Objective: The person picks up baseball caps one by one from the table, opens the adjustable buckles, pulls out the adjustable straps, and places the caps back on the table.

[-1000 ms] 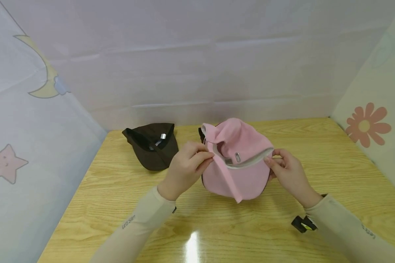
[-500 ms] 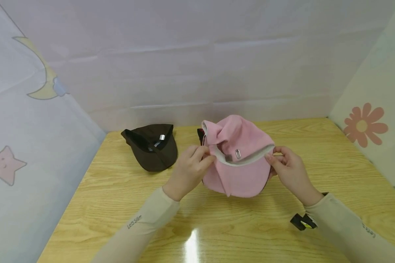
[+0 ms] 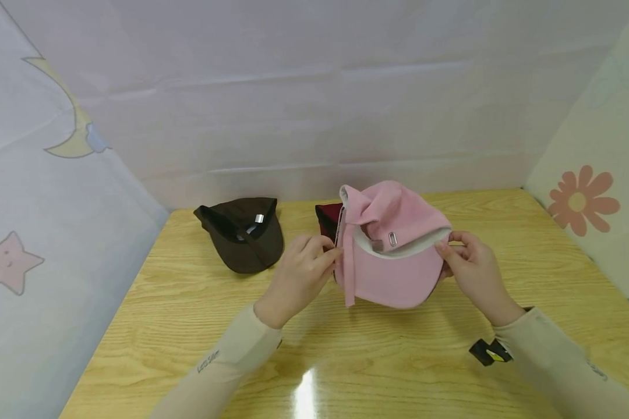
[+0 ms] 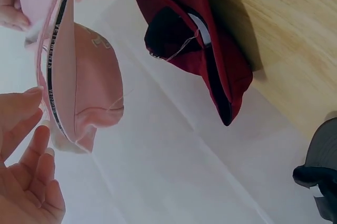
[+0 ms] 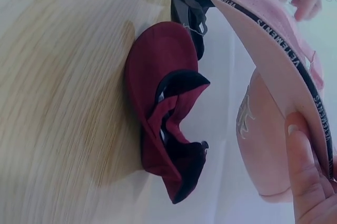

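A pink baseball cap (image 3: 398, 282), its underside facing me, is held up over the table between both hands. My left hand (image 3: 300, 272) pinches its left edge with thumb and fingertips. On the other side my right hand (image 3: 474, 270) grips the brim's right end, its thumb (image 5: 303, 161) on the brim in the right wrist view. A loose pink strap (image 3: 349, 270) hangs down over the brim's left part, and a metal buckle (image 3: 392, 239) shows on the crown. Black tape with white lettering (image 4: 51, 58) runs along the brim's edge in the left wrist view.
Behind the pink cap lies a dark red cap (image 5: 158, 61), mostly hidden by it in the head view. A dark brown cap (image 3: 241, 250) rests upturned at the back left of the wooden table (image 3: 398, 361). A pale cloth backdrop (image 3: 272, 145) closes the rear.
The pink cap and both hands have shifted to the right, uncovering part of the red cap. The strap, slanted across the brim before, now hangs nearly straight at its left.
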The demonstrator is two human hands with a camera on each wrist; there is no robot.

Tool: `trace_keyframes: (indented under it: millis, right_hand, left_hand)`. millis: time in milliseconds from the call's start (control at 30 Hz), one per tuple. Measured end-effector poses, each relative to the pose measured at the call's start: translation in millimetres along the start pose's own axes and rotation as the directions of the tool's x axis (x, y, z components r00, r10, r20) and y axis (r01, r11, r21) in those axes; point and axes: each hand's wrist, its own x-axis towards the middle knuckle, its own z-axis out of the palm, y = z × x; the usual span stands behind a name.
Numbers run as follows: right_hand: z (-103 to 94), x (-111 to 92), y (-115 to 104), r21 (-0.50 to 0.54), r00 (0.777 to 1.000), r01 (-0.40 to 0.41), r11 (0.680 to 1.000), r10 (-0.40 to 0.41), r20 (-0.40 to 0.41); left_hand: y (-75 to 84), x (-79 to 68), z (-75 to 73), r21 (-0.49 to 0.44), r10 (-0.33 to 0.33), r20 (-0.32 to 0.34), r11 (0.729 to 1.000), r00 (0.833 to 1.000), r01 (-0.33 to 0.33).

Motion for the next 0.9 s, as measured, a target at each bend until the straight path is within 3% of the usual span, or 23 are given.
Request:
trace_keyframes:
  millis: [333, 567, 900]
  right_hand:
    - [-22.3, 4.1, 13.1, -0.023, 0.999, -0.026, 0.999, 0.025, -0.042]
    - [-37.0, 7.0, 23.2, -0.057, 0.996, -0.037, 0.998, 0.032, -0.086]
    - [-50.6, 9.7, 38.2, -0.043, 0.986, -0.072, 0.996, 0.065, -0.151]
  left_hand:
    - [-1.6, -13.4, -1.9, -0.121, -0.103, -0.010, 0.988, 0.995, 0.101]
    - [-3.3, -21.5, -1.7, -0.145, -0.131, -0.038, 0.982, 0.991, 0.124]
    - [-4.7, -29.2, -1.8, -0.169, -0.152, -0.019, 0.975, 0.988, 0.147]
